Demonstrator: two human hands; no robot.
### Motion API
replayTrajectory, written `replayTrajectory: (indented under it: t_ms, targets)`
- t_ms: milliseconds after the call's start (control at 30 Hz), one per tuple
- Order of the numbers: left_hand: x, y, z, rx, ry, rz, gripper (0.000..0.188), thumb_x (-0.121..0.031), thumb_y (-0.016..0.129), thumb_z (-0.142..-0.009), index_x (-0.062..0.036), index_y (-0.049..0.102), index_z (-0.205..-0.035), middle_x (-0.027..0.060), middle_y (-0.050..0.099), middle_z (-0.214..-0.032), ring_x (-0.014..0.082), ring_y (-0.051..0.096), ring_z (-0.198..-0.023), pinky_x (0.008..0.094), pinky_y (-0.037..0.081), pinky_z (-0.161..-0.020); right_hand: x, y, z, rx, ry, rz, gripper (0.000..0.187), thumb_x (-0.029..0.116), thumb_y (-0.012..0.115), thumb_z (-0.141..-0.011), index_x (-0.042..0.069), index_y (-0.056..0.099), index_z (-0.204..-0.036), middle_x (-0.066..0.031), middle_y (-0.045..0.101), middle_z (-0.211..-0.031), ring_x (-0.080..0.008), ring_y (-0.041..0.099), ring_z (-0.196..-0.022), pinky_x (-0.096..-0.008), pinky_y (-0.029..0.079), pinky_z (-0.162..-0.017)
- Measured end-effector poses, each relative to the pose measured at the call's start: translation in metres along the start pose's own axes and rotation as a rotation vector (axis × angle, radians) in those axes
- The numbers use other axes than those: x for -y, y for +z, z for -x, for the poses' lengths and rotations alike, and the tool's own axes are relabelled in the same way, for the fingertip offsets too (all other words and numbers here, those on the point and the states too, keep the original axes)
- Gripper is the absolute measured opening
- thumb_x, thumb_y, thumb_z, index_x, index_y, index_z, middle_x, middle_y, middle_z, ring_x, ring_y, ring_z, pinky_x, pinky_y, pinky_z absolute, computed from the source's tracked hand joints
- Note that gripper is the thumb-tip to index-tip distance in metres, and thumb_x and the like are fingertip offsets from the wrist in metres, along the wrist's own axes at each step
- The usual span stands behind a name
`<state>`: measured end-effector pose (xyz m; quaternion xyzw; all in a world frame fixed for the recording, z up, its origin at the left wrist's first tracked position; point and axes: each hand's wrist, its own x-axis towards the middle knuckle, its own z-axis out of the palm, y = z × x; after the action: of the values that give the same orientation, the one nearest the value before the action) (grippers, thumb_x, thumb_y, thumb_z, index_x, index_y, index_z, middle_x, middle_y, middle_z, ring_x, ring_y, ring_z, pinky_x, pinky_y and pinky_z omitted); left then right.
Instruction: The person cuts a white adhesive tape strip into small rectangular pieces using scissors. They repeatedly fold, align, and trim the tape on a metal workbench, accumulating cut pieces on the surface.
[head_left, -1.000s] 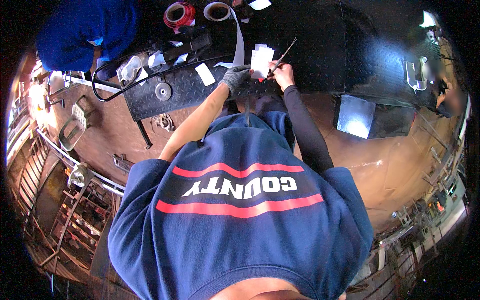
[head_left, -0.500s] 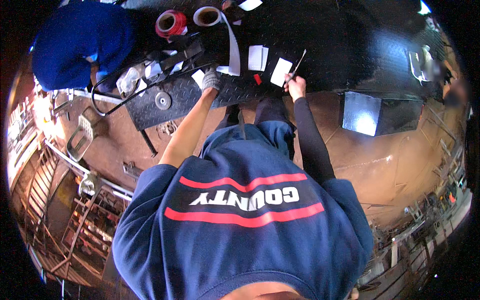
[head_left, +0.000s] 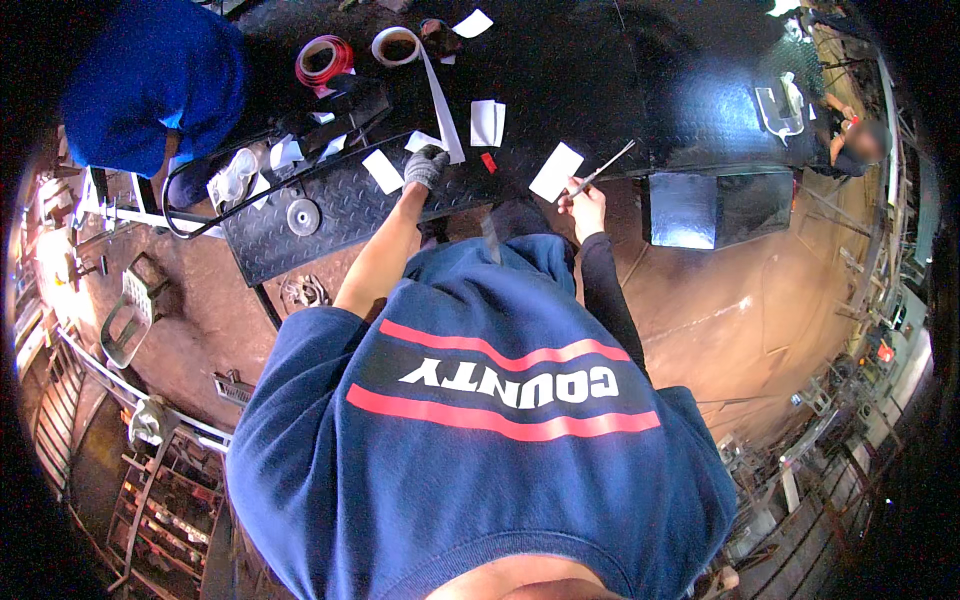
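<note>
My left hand (head_left: 425, 168), in a grey glove, is at the black bench's near side with its fingers curled against the loose white strip (head_left: 445, 125). That strip runs down from a white roll (head_left: 397, 47). Beside the glove lie two white pieces (head_left: 382, 172), one left of it and one just beyond its fingers. My right hand (head_left: 584, 207) is closed on scissors (head_left: 609, 163), blades pointing away to the right. The same hand grips the corner of a white rectangular piece (head_left: 556, 172), held by the bench edge. Between my hands lie a folded white sheet (head_left: 487, 123) and a small red piece (head_left: 488, 162).
A red roll (head_left: 323, 60) stands beside the white one. A grey disc (head_left: 303, 217) lies on the left plate. Someone in blue (head_left: 150, 85) is at the far left; another person (head_left: 855, 145) is at the right. A shiny black box-like piece (head_left: 684, 210) juts out at right.
My right hand has drawn back toward me with the scissors and white piece. My left hand has shifted right, away from the left white piece to the strip's end. The view has turned slightly.
</note>
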<state>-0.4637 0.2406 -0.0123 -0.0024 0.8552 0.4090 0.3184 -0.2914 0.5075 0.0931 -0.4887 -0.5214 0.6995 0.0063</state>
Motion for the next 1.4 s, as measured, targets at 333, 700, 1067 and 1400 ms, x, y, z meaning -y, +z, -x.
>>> replayTrajectory:
  t_ms: [333,700,1067,1400]
  targets:
    - [0.001,-0.033,0.026,0.11,-0.175,0.816,0.009,-0.009,0.06,-0.081,-0.0072,0.064,-0.09,0.0043,0.062,-0.069,0.0159,0.058,-0.053,0.028,0.045,-0.044,0.01,0.081,0.0,0.335,0.036,0.12,0.021,0.02,0.064,-0.081,0.004,0.06,-0.094,-0.0032,0.059,-0.08,-0.012,0.055,-0.066,-0.0282,0.049,-0.048]
    - [-0.001,-0.053,0.022,0.312,-0.236,1.096,0.019,-0.002,0.06,-0.078,-0.0055,0.063,-0.096,0.0075,0.063,-0.08,0.0204,0.06,-0.063,0.0331,0.049,-0.054,0.008,0.158,-0.008,0.457,0.163,0.128,0.029,0.025,0.059,-0.085,0.006,0.058,-0.106,-0.0041,0.06,-0.091,-0.0172,0.058,-0.076,-0.0338,0.051,-0.067]
    - [-0.011,-0.089,0.024,0.534,-0.181,0.878,0.02,-0.011,0.057,-0.084,-0.0059,0.061,-0.102,0.002,0.062,-0.089,0.0135,0.057,-0.075,0.0275,0.048,-0.067,-0.002,0.19,-0.048,0.577,0.198,0.068,0.017,0.015,0.066,-0.079,0.006,0.063,-0.093,-0.0032,0.063,-0.091,-0.0184,0.06,-0.085,-0.035,0.048,-0.071]
    - [-0.027,-0.11,0.005,0.284,-0.155,0.678,0.027,-0.026,0.063,-0.082,-0.0069,0.063,-0.101,0.0059,0.064,-0.078,0.0162,0.06,-0.06,0.0275,0.046,-0.047,0.02,0.209,-0.059,0.583,0.083,0.138,0.019,0.011,0.066,-0.078,0.001,0.062,-0.095,-0.0057,0.064,-0.09,-0.0164,0.06,-0.08,-0.0312,0.048,-0.065]
